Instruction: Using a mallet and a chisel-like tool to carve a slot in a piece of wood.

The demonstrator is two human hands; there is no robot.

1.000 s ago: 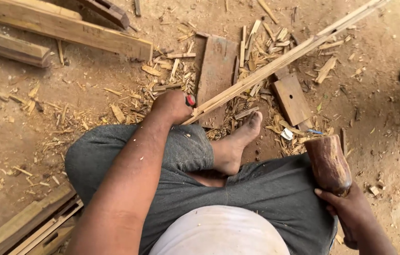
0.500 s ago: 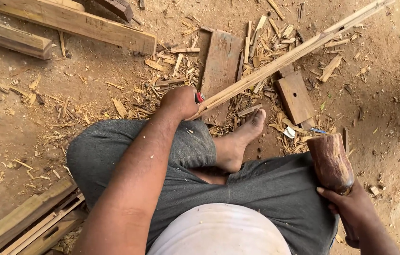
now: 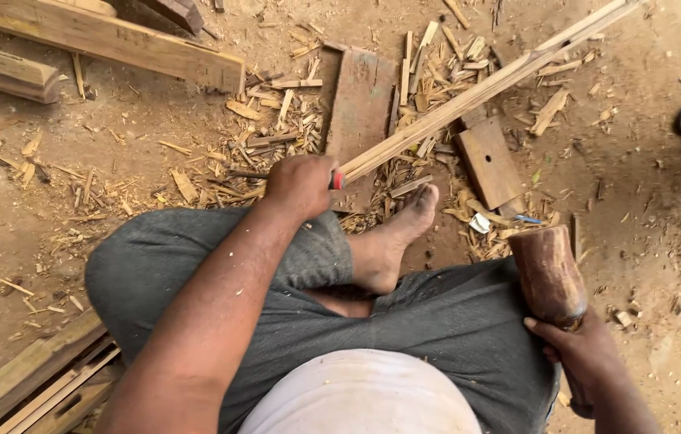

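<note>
**Seated on the dirt, a mallet in one hand and a tool with a long strip in the other**

Nearest the camera, the right hand [image 3: 582,362] is wrapped tight around the lower end of a thick, dark brown wooden mallet [image 3: 548,275]. Its fingers are curled fully closed on the handle, and the heavy round head stands up above them, over the grey-trousered thigh.

Beyond the fingers of the left hand [image 3: 300,185], which are also closed in a fist, a small red part of a tool [image 3: 338,180] peeps out just at the knuckles. What the tool is cannot be told, since the fist hides the rest. From right beside those fingers a long pale wooden strip [image 3: 485,90] runs up and away to the right, toward the far corner of the view.

Just below and right of the left fingers, the person's bare foot [image 3: 395,238] rests on the ground, its toes near the strip's near end.

Past the left fingers lies a flat dark board [image 3: 361,108], with wood chips [image 3: 276,120] scattered around it. To the right of the strip sits a small flat block [image 3: 489,163]. Farthest off, up and left of the fingers, a long timber beam [image 3: 99,40] lies across the dirt.
</note>
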